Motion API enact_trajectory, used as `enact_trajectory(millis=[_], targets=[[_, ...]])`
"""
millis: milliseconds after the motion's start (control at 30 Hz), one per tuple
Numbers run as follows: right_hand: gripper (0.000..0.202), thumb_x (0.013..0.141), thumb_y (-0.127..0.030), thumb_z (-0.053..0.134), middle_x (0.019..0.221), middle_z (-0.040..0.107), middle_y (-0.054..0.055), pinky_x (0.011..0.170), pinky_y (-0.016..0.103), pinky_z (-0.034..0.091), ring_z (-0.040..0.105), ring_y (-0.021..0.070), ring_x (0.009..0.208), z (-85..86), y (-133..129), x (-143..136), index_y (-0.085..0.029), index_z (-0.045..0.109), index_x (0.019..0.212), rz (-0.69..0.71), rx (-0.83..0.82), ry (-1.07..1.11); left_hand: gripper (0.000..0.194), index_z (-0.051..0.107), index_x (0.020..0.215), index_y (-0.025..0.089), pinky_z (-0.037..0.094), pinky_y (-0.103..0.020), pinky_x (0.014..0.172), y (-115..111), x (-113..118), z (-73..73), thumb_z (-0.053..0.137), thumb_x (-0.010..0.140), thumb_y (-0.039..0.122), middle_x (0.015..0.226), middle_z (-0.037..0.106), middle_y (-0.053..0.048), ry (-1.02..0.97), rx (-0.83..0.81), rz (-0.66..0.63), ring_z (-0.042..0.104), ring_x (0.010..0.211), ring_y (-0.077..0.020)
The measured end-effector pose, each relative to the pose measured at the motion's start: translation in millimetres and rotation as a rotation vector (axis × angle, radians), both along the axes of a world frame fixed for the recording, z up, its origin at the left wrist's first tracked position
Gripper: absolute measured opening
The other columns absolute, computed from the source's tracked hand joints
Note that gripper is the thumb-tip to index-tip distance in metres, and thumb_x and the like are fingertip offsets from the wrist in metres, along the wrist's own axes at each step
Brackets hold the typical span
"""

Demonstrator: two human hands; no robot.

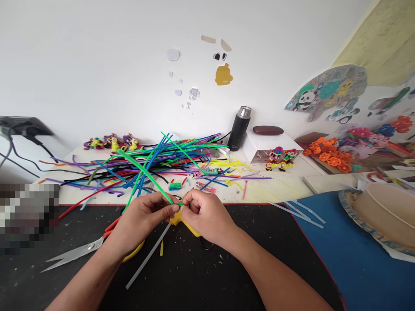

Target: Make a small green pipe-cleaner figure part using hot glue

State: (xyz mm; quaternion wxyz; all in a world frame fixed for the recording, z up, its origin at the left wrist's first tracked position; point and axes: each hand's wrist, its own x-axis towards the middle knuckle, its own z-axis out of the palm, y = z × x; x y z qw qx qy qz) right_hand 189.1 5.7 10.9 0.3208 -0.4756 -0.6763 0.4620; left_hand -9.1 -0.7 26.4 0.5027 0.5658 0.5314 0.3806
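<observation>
A long green pipe cleaner slants from the upper left down to my fingertips. My left hand pinches it near its lower end. Close beside it, my right hand pinches the short green end between thumb and forefinger. Under the hands lies a yellow glue gun, partly hidden, with a whitish glue stick reaching toward the lower left. Scissors with red handles lie open on the black mat, partly behind my left wrist. A small yellow piece rests near the glue stick.
Many coloured pipe cleaners are heaped along the wall. Behind them stand a black bottle and a white box. Small figures, orange flowers, clear glue sticks and a round woven item are at the right.
</observation>
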Motion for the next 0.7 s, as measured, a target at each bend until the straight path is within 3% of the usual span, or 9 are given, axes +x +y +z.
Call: enact_trajectory(millis=[300, 400, 533, 700], targets=[[0.01, 0.099, -0.031, 0.062, 0.065, 0.059, -0.006, 0.046, 0.022, 0.04, 0.054, 0.0107, 0.046, -2.9, -1, -1, -0.023, 0.06, 0.095, 0.029, -0.111, 0.216, 0.034, 0.08, 0.074, 0.017, 0.055, -0.022, 0.057, 1, 12, -12.8, 0.101, 0.064, 0.041, 0.063, 0.074, -0.003, -0.42, -0.136, 0.073, 0.067, 0.059, -0.0146], [0.007, 0.098, -0.028, 0.062, 0.062, 0.058, -0.007, 0.043, 0.021, 0.04, 0.054, 0.0107, 0.043, 1.0, -1, -2, -0.022, 0.059, 0.094, -0.01, -0.136, 0.245, 0.036, 0.08, 0.074, 0.016, 0.056, -0.021, 0.058, 0, 16, -17.0, 0.103, 0.062, 0.041, 0.062, 0.074, -0.003, -0.517, -0.185, 0.093, 0.068, 0.058, -0.0135], [0.01, 0.096, -0.021, 0.061, 0.056, 0.054, -0.009, 0.045, 0.021, 0.039, 0.05, 0.0094, 0.041, 7.5, -1, -1, -0.021, 0.059, 0.086, -0.047, -0.102, 0.213, 0.038, 0.083, 0.078, 0.017, 0.059, -0.022, 0.061, 1, 14, -19.4, 0.101, 0.063, 0.047, 0.065, 0.077, -0.005, -0.464, -0.178, 0.083, 0.071, 0.06, -0.0152], [0.01, 0.096, -0.026, 0.062, 0.054, 0.051, -0.009, 0.046, 0.022, 0.036, 0.048, 0.0104, 0.042, 7.6, 0, 2, -0.022, 0.059, 0.087, -0.074, -0.079, 0.185, 0.039, 0.085, 0.08, 0.017, 0.06, -0.026, 0.061, 3, 5, -13.3, 0.093, 0.073, 0.055, 0.07, 0.079, -0.008, -0.208, -0.083, 0.02, 0.073, 0.064, -0.0193]])
